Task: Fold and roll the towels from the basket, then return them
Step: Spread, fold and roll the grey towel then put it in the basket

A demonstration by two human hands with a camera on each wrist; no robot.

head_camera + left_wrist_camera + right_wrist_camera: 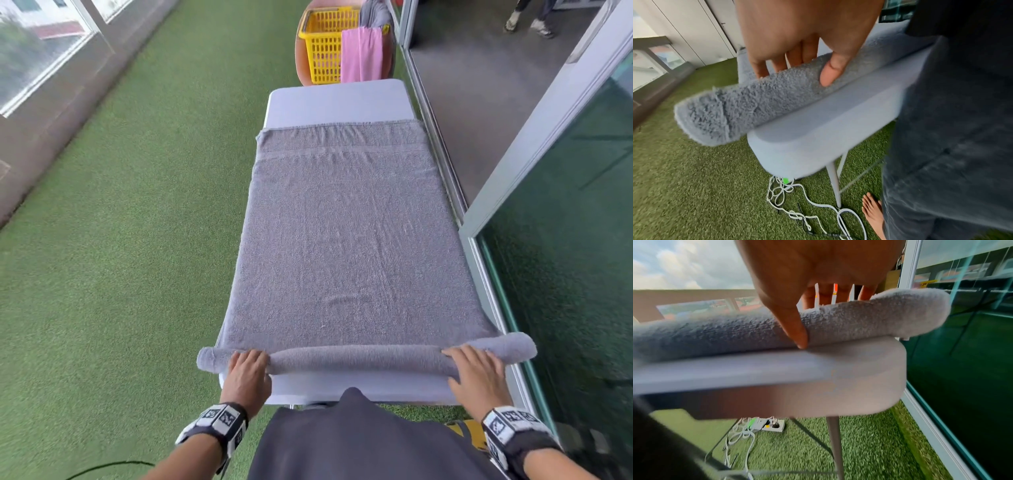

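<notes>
A grey towel (349,236) lies flat along the white table (337,102), its near end wound into a thin roll (363,358) at the table's front edge. My left hand (248,365) grips the roll (748,104) near its left end, thumb in front and fingers over the top. My right hand (474,368) grips the roll (869,321) near its right end the same way, its thumb (797,331) down against the table edge. Both roll ends stick out past the table's sides. A yellow basket (323,44) stands beyond the far end with a pink towel (361,54) draped over its rim.
Green artificial turf (120,240) covers the floor to the left. A glass door and metal frame (534,192) run close along the table's right side. Loose white cables (797,206) and a power strip (770,425) lie under the table near my bare foot (873,212).
</notes>
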